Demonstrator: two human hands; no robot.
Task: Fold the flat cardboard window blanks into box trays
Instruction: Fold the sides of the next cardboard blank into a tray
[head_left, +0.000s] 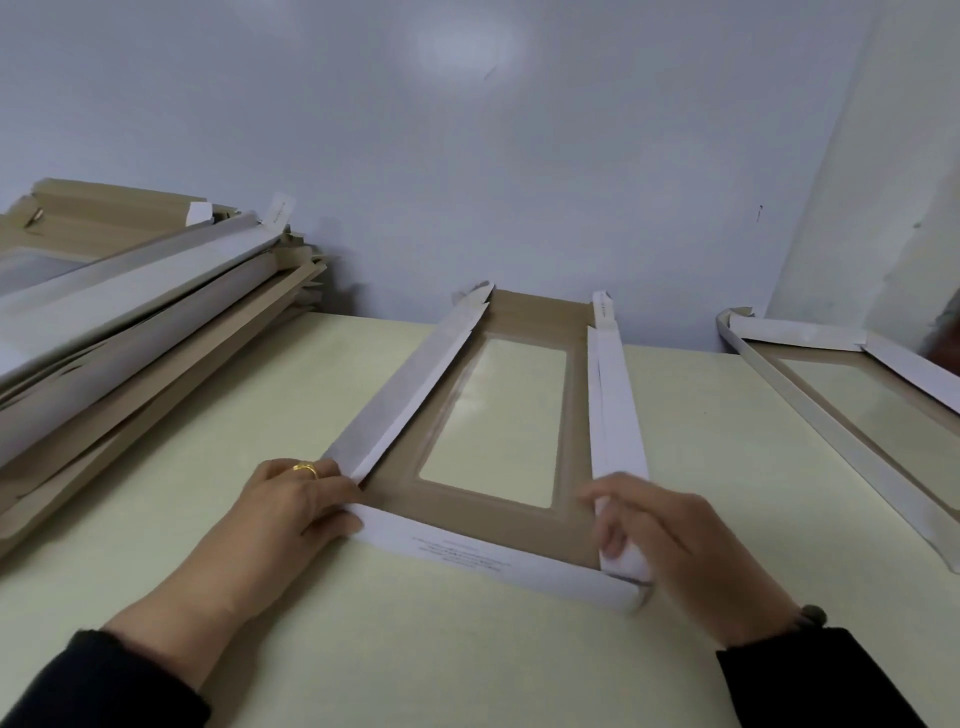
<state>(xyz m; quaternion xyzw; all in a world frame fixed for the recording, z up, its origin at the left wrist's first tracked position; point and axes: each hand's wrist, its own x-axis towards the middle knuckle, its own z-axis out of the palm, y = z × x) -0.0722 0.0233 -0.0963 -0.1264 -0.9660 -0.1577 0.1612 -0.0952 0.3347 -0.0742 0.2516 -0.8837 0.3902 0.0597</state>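
Pale counter (218, 415) bore: stacked blanks (130, 312) at left, window blank (493, 514) centred, another tray (857, 405) at right.

The cardboard blank (488, 512) between both hands is matt brown inside, its flaps smooth white paper, its window glossy clear film. The surface (363, 649) under it looks smooth, pale, slightly shiny. The ring (305, 469) is polished yellow metal.
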